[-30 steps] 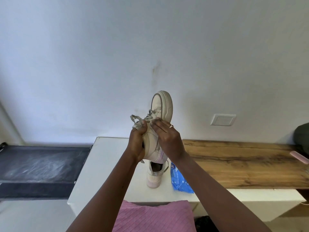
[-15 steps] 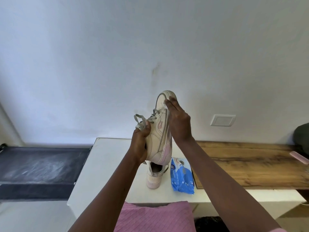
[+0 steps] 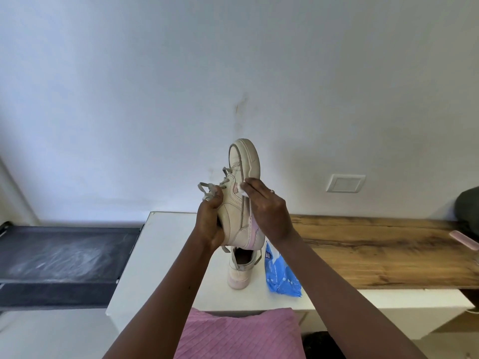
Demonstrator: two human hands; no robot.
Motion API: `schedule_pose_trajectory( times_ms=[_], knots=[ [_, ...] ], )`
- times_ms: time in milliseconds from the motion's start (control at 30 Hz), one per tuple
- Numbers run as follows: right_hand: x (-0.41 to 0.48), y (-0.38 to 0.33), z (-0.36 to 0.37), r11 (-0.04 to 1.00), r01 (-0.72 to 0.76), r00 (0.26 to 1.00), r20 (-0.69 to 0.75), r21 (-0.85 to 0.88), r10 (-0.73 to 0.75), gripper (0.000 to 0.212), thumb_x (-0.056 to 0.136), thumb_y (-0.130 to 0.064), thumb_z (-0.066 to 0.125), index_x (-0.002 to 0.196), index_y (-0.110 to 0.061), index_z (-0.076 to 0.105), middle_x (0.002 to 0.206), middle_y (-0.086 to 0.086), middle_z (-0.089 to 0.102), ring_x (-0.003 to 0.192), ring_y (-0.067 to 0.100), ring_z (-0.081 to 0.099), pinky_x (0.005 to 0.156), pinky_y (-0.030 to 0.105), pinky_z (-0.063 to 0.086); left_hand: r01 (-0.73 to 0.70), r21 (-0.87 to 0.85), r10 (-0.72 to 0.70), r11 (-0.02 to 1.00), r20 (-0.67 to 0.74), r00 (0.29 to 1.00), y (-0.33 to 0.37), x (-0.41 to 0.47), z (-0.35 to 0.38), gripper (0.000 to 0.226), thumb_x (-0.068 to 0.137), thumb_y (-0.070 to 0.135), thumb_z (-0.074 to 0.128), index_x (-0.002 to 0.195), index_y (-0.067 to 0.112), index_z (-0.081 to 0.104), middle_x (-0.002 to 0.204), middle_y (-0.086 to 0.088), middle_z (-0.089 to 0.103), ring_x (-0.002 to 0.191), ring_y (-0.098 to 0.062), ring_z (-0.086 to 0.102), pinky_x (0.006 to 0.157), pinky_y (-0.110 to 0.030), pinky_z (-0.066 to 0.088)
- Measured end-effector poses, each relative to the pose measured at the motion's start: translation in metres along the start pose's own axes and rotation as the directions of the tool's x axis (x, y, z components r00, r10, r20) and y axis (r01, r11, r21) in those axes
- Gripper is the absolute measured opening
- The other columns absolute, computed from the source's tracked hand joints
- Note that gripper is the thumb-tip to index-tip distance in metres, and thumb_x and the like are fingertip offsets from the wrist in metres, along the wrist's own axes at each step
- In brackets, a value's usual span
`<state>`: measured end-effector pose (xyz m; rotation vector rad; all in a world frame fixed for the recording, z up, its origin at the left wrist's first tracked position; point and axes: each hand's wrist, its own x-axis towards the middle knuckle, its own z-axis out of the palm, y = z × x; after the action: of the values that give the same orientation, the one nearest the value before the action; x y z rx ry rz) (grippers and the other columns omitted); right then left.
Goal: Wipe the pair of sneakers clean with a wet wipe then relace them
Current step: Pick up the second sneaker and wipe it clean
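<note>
Right hand, centre frame, fingers bent over a small white wet wipe, holding it pressed to the side panel of a cream leather sneaker with pink heel trim. Only a corner of the wipe shows past the fingertips. Left hand just left of it, wrapped around the sneaker's collar and tongue side, thumb up against the loose grey laces. The sneaker is in the air, toe pointing up toward the wall, heel down, sole facing right.

Directly below the held shoe, the second cream sneaker stands on a white tabletop, heel toward the camera, opening visible. Just right of it lies a crumpled blue plastic wipe packet on the same white top, beside the edge of a dark-grained wooden bench surface running off to the right.

Outer frame: pink ribbed fabric at bottom centre. Dark grey mat-like surface at left. White wall plate right of centre on the wall. Far right edge – a dark rounded object and a flat pink item, too cut off to identify.
</note>
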<state>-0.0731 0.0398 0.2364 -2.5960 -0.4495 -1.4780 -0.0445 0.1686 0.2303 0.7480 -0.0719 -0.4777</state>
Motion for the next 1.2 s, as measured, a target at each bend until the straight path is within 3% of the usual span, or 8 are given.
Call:
schedule_pose_trajectory(
  times_ms=[100,233,300,467,667,833,1067,1200],
  knots=[
    [0.015,0.007,0.000,0.998,-0.009,1.000,0.009,-0.058,0.010,0.029,0.083,0.000,0.047,0.101,-0.004,0.070,0.108,0.009,0.068,0.085,0.021,0.069,0.062,0.028,0.057,-0.035,0.044,0.034,0.998,0.018,0.999,0.001,0.001,0.004,0.036,0.098,0.029,0.041,0.120,0.005,0.058,0.104,-0.015,0.069,0.093,-0.029,0.067,0.083,-0.042,0.055],
    [0.045,0.014,-0.002,0.993,-0.088,0.996,0.002,-0.073,0.088,0.035,0.079,0.000,0.040,0.096,-0.002,0.070,0.105,0.011,0.068,0.087,0.023,0.069,0.063,0.028,0.055,-0.064,0.105,0.062,0.992,0.016,0.998,-0.002,0.003,0.002,0.034,0.098,0.028,0.043,0.117,0.007,0.061,0.104,-0.016,0.069,0.095,-0.033,0.065,0.089,-0.048,0.051],
    [0.063,0.023,-0.003,0.988,-0.150,0.989,-0.005,-0.037,0.150,0.028,0.078,0.004,0.048,0.093,-0.003,0.071,0.102,0.012,0.069,0.085,0.025,0.070,0.064,0.030,0.056,-0.065,0.119,0.063,0.991,0.021,0.998,-0.005,0.002,0.001,0.032,0.098,0.028,0.043,0.115,0.008,0.062,0.103,-0.016,0.069,0.095,-0.034,0.064,0.092,-0.050,0.049],
    [0.082,0.031,-0.004,0.982,-0.172,0.983,0.081,0.080,0.166,0.026,0.081,0.004,0.051,0.095,-0.006,0.071,0.099,0.006,0.070,0.083,0.026,0.069,0.071,0.032,0.056,-0.027,0.078,0.029,0.997,-0.016,0.999,-0.007,0.000,0.000,0.053,0.086,0.036,0.054,0.128,0.004,0.055,0.119,-0.022,0.061,0.107,-0.038,0.059,0.098,-0.056,0.044],
    [0.051,0.022,0.002,0.978,-0.208,0.978,0.003,0.031,0.208,0.032,0.070,0.014,0.057,0.092,-0.004,0.072,0.102,0.008,0.071,0.078,0.026,0.070,0.063,0.031,0.057,-0.003,0.004,0.003,1.000,0.001,1.000,-0.009,-0.001,-0.006,0.061,0.077,0.036,0.058,0.128,0.004,0.055,0.121,-0.022,0.060,0.107,-0.038,0.059,0.098,-0.054,0.044],
    [0.018,0.002,0.003,0.990,-0.137,0.991,-0.007,0.017,0.137,0.028,0.078,-0.002,0.048,0.091,-0.004,0.073,0.097,0.009,0.071,0.078,0.020,0.070,0.066,0.021,0.049,0.062,-0.099,-0.060,0.993,0.020,0.998,-0.010,-0.003,-0.009,0.049,0.090,0.039,0.047,0.122,0.004,0.057,0.115,-0.020,0.063,0.102,-0.035,0.061,0.094,-0.051,0.046],
    [-0.020,-0.013,0.003,0.999,-0.017,1.000,0.006,0.043,0.016,0.027,0.086,-0.010,0.047,0.090,-0.002,0.072,0.091,0.009,0.072,0.072,0.022,0.071,0.056,0.029,0.057,0.089,-0.161,-0.089,0.983,0.003,0.996,-0.003,0.000,-0.017,0.055,0.100,0.037,0.032,0.094,0.003,0.074,0.098,-0.020,0.069,0.082,-0.031,0.070,0.079,-0.048,0.053],
    [-0.027,-0.007,0.004,0.997,0.066,0.998,0.021,0.026,-0.067,0.022,0.086,-0.004,0.050,0.095,-0.004,0.070,0.093,0.008,0.071,0.073,0.021,0.069,0.056,0.029,0.057,0.091,-0.170,-0.094,0.981,-0.011,0.995,-0.001,0.001,-0.019,0.048,0.100,0.039,0.033,0.109,0.003,0.064,0.106,-0.021,0.066,0.095,-0.033,0.064,0.098,-0.048,0.043]
  ],
)
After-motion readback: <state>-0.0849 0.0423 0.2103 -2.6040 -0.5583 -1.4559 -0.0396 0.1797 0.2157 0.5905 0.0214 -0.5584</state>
